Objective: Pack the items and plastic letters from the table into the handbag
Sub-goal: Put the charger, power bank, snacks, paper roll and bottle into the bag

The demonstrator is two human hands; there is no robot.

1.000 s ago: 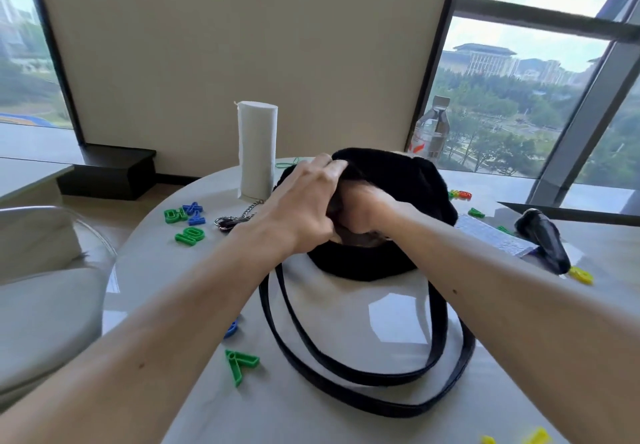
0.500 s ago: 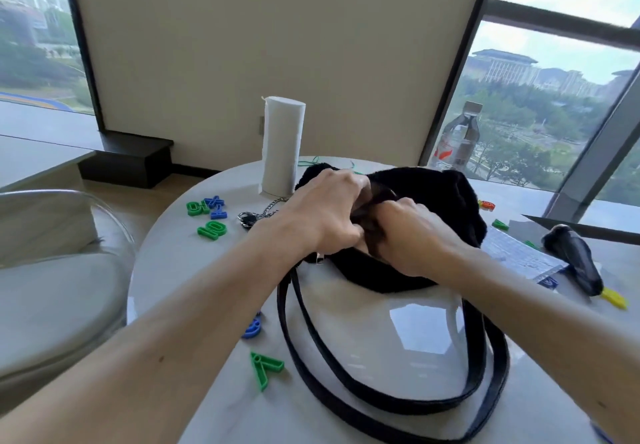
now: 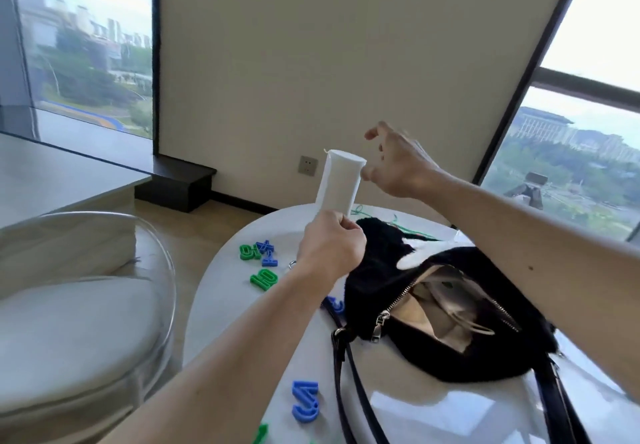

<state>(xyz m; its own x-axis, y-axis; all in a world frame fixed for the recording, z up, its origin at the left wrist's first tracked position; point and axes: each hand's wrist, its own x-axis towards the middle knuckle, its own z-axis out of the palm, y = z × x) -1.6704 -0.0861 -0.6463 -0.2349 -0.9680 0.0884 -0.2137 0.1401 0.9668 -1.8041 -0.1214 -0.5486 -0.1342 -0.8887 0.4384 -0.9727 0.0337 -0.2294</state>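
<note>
The black furry handbag (image 3: 381,270) lies on the round white table (image 3: 433,405) with its zipper open and the beige lining showing. My left hand (image 3: 330,248) grips the lower end of a white paper roll (image 3: 341,180) and holds it upright above the table's far edge. Beside the roll's top, my right hand (image 3: 398,163) hovers with fingers spread, holding nothing. Green and blue plastic letters (image 3: 258,253) lie left of the bag. A blue letter (image 3: 305,400) lies near the front, and a green letter (image 3: 261,435) is at the bottom edge.
The bag's black straps (image 3: 349,374) trail toward the front edge. A clear chair with a white cushion (image 3: 69,322) stands at the left. Green string (image 3: 398,225) lies behind the bag. A bottle top (image 3: 531,187) shows at the far right, by the window.
Both hands have left the bag's opening. My left hand has lifted the white roll off the table, my right hand has risen beside its top, and the view has swung left.
</note>
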